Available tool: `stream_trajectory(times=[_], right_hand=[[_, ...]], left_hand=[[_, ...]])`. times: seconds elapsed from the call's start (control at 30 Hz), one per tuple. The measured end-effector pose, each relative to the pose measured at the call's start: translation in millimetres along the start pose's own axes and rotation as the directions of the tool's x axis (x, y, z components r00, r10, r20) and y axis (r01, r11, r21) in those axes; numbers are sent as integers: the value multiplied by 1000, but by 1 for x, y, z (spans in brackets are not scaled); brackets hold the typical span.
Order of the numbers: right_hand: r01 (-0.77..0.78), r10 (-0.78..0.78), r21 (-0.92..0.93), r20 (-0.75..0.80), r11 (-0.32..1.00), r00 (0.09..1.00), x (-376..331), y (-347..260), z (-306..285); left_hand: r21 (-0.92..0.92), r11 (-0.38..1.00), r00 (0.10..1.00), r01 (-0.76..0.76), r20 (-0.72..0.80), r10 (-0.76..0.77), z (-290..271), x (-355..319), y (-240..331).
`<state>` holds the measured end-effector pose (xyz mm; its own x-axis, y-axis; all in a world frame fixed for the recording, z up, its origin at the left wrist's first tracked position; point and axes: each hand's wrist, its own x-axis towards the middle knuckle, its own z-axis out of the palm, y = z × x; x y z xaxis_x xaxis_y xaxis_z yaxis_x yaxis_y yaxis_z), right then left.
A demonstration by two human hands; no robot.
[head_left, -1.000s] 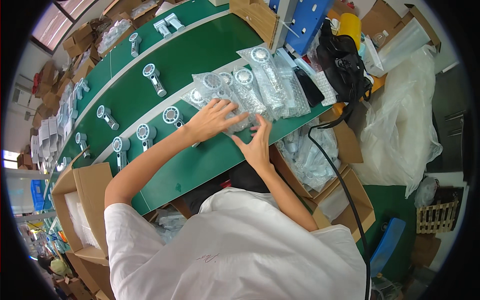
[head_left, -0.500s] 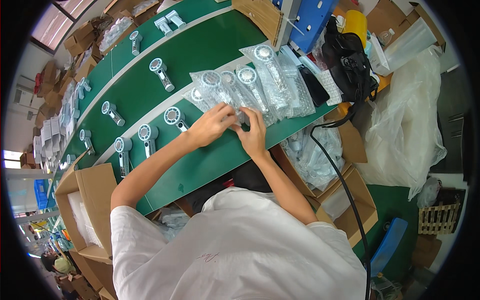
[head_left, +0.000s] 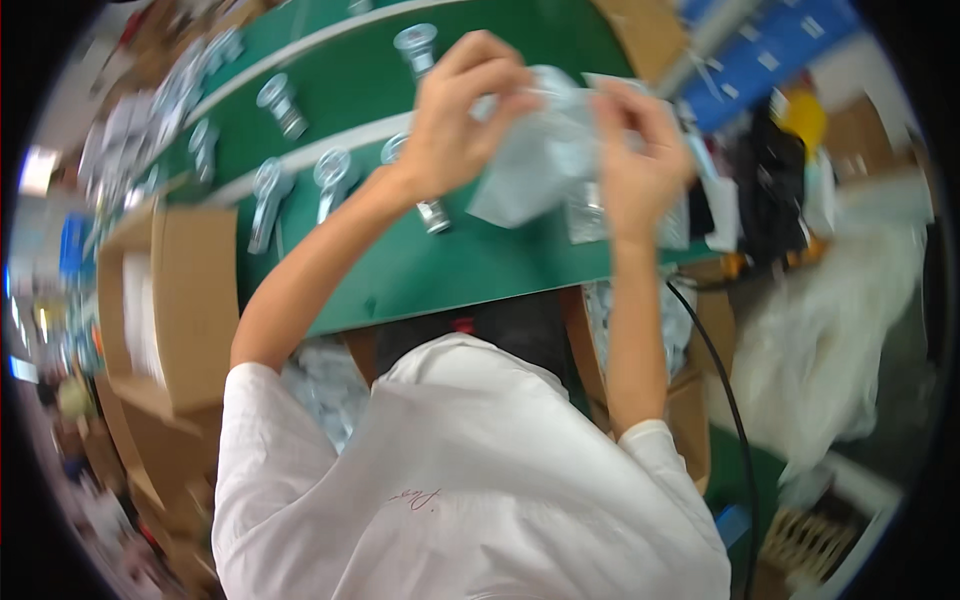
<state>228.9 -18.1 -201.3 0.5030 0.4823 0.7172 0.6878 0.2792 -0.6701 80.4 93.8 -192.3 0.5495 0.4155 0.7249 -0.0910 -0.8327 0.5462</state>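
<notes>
Between my two hands a cloudy plastic bag (head_left: pixel 528 165) hangs above the green table (head_left: pixel 400 275); motion blur hides whether anything is in it. My left hand (head_left: pixel 468 115) pinches its left upper side, and my right hand (head_left: pixel 640 150) is closed at its right side. Below my left wrist lies a pale blue handheld fan (head_left: pixel 433 215), partly covered by the arm. More of these fans rest unbagged to the left, among them a nearer fan (head_left: pixel 268 205) and a neighbouring fan (head_left: pixel 334 183). Behind my right hand are clear plastic packages (head_left: pixel 588 222), mostly hidden.
An open cardboard box (head_left: pixel 205 300) stands at the table's left end. Boxes with plastic-wrapped contents (head_left: pixel 640 320) sit below the front edge at right. A black cable (head_left: pixel 722 400) runs down beside my right arm. A black bag (head_left: pixel 770 180) and blue panel (head_left: pixel 770 50) are at far right.
Both hands have risen away from the pile of bagged fans and moved apart, with the plastic bag now stretched between them. The whole view has shifted and blurred.
</notes>
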Motion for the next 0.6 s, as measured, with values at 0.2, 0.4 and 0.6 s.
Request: stream_trajectory(times=[0.2, 0.4, 0.6], right_hand=[[173, -393, 489, 394, 855, 831, -7, -57, -59], [-309, -707, 903, 426, 297, 565, -110, -127, 13], [-834, -731, 400, 683, 380, -5, -292, -253, 60]], left_hand=[[175, 984, 951, -40, -296, 92, -20, -72, 135], [-282, 865, 764, 416, -407, -500, -73, -206, 254], [362, 402, 518, 841, -753, -406, -108, -379, 383]])
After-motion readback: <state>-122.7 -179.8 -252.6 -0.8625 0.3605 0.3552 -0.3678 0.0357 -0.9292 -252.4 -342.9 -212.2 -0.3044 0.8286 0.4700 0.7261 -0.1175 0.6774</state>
